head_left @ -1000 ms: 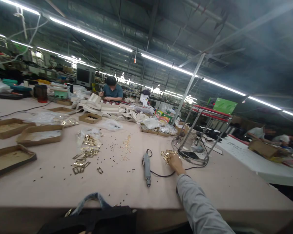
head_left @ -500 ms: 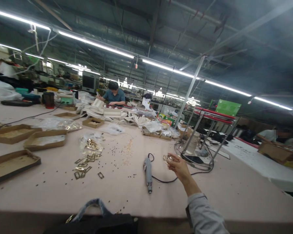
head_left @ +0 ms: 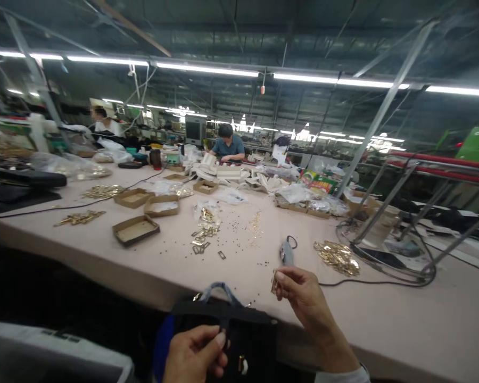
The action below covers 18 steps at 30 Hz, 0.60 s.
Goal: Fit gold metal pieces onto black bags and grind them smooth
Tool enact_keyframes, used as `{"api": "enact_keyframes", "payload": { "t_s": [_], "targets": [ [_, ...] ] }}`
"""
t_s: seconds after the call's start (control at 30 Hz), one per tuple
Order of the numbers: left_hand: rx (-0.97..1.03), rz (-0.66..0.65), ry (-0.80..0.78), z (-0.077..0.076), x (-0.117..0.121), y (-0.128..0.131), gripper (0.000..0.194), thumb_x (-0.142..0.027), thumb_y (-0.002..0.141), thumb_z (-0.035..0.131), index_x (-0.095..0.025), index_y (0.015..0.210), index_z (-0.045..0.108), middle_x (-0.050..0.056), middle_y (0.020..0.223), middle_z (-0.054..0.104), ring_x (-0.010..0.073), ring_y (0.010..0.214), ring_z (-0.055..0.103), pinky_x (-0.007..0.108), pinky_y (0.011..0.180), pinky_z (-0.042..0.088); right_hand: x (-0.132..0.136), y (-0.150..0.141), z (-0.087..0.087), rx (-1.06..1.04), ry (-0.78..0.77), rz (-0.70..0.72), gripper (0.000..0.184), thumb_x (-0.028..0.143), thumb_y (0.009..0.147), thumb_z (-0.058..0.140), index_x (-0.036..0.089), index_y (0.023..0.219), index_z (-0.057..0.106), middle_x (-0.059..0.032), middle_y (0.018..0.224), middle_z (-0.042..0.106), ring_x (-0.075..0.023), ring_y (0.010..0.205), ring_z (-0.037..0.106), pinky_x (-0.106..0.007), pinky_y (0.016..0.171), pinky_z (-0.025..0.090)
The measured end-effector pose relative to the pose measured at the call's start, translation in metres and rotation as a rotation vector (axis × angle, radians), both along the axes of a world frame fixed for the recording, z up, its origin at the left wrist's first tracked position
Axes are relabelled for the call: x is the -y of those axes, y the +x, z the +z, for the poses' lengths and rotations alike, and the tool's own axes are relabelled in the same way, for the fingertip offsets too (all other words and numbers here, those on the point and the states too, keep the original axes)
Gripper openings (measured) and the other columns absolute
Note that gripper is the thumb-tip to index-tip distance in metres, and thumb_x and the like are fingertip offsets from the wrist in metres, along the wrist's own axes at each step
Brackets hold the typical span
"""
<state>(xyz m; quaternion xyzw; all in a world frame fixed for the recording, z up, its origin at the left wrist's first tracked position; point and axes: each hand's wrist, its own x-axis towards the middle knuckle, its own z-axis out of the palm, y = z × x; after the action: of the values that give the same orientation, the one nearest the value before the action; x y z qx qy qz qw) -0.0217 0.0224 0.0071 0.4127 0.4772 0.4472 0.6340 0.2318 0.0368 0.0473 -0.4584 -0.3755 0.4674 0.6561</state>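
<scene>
My right hand (head_left: 309, 303) pinches a small gold rectangular metal frame (head_left: 275, 282) between thumb and fingertips, above the table's front edge. Lower down, my left hand (head_left: 195, 354) is closed on a narrow black strap (head_left: 224, 325) of a black handbag (head_left: 249, 332). The bag leans at the table edge, its handle (head_left: 219, 287) wrapped in pale film, with gold metal hardware (head_left: 241, 364) on its front. Just behind my right hand lies a grey electric screwdriver (head_left: 286, 254), its tip hidden by the hand. A heap of gold metal pieces (head_left: 337, 258) lies to the right.
Shallow cardboard trays (head_left: 135, 231) stand left of centre. Loose gold frames (head_left: 201, 239) and tiny dark screws lie mid-table. A metal rack (head_left: 399, 207) with a looping cable stands at right. Across the table sits a co-worker (head_left: 227, 146).
My right hand has drawn back toward the bag, now with the gold frame in it. My left hand has come into view on the strap. The camera has turned left.
</scene>
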Motion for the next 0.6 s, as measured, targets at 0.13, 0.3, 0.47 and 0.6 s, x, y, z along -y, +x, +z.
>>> {"api": "enact_keyframes", "payload": {
  "t_s": [0.13,0.3,0.47,0.6],
  "targets": [
    [0.020,-0.028,-0.009,-0.001,0.004,-0.001,0.040,-0.044,0.067,0.086,-0.005,0.075,0.078,0.009,0.056,0.066,0.0137,0.049,0.059,0.021,0.046,0.045,0.006,-0.042,-0.008,0.033,-0.055,0.122,0.032,0.041,0.073,0.090,0.013,0.087,0.080,-0.0055,0.062,0.068,-0.0148,0.053,0.060,-0.027,0.051,0.049],
    [0.050,-0.069,-0.010,0.004,0.006,-0.006,0.031,-0.031,0.068,0.081,-0.003,0.083,0.080,0.012,0.068,0.072,0.0147,0.053,0.062,0.023,0.049,0.047,0.009,-0.073,-0.006,0.190,-0.121,0.357,0.033,0.044,0.078,0.085,0.012,0.088,0.080,-0.0060,0.063,0.070,-0.0157,0.056,0.062,-0.028,0.057,0.053],
    [0.072,-0.154,0.010,0.008,0.004,-0.012,0.029,-0.027,0.070,0.076,-0.003,0.086,0.082,0.015,0.070,0.074,0.0131,0.052,0.061,0.021,0.049,0.047,0.013,-0.086,-0.010,0.311,-0.144,0.443,0.032,0.044,0.082,0.079,0.013,0.090,0.079,-0.0062,0.068,0.072,-0.0174,0.060,0.065,-0.029,0.059,0.054],
    [0.105,-0.199,0.009,0.009,0.003,-0.014,0.028,-0.024,0.070,0.074,-0.004,0.086,0.082,0.013,0.066,0.072,0.0134,0.051,0.061,0.020,0.048,0.046,0.018,-0.095,-0.013,0.453,-0.141,0.360,0.026,0.041,0.085,0.076,0.014,0.086,0.077,-0.0050,0.069,0.070,-0.0165,0.058,0.062,-0.027,0.056,0.051]
  ]
}}
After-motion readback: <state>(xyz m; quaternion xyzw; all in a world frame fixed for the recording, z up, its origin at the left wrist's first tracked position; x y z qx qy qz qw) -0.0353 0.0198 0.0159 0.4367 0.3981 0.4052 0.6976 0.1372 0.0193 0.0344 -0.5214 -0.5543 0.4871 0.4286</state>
